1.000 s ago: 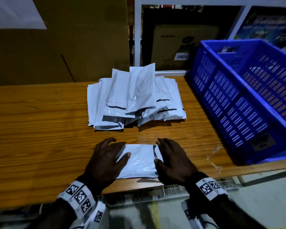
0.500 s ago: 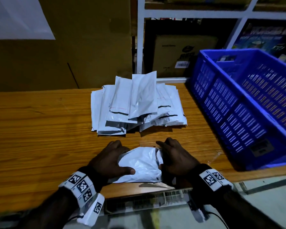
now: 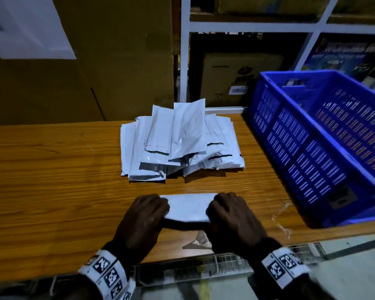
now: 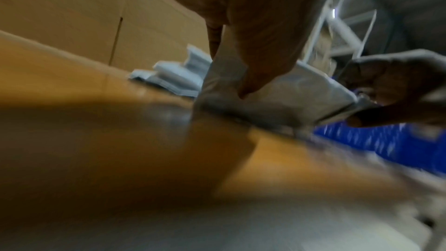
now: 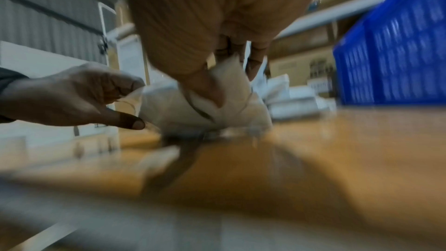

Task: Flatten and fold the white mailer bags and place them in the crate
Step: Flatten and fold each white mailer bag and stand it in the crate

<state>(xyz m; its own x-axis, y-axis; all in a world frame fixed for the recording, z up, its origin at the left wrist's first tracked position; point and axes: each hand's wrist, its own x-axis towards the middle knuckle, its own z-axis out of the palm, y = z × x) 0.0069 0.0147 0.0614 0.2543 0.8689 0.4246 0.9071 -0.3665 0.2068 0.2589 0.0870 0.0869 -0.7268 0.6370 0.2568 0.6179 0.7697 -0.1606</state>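
A white mailer bag point(image 3: 188, 207) is held just above the wooden table point(image 3: 52, 180) near its front edge, folded over so its near half is lifted. My left hand point(image 3: 148, 215) grips its left end and my right hand point(image 3: 230, 210) grips its right end, thumbs under the bag and fingers over it. The left wrist view shows the bag point(image 4: 270, 100) pinched between my left thumb and fingers, with my right hand point(image 4: 391, 91) at its far end. A pile of white mailer bags point(image 3: 178, 146) lies behind it. The blue crate point(image 3: 312, 144) stands at the right.
A torn strip of clear plastic point(image 3: 197, 241) lies on the table under my hands, and more clear film point(image 3: 279, 217) near the crate's front corner. Large cardboard boxes point(image 3: 85, 72) and a white shelf frame point(image 3: 184, 61) stand behind the table.
The bag lay flat under both hands a second ago. Both hands have since gripped its ends, lifted the near edge and folded it away from me, so it looks narrower.
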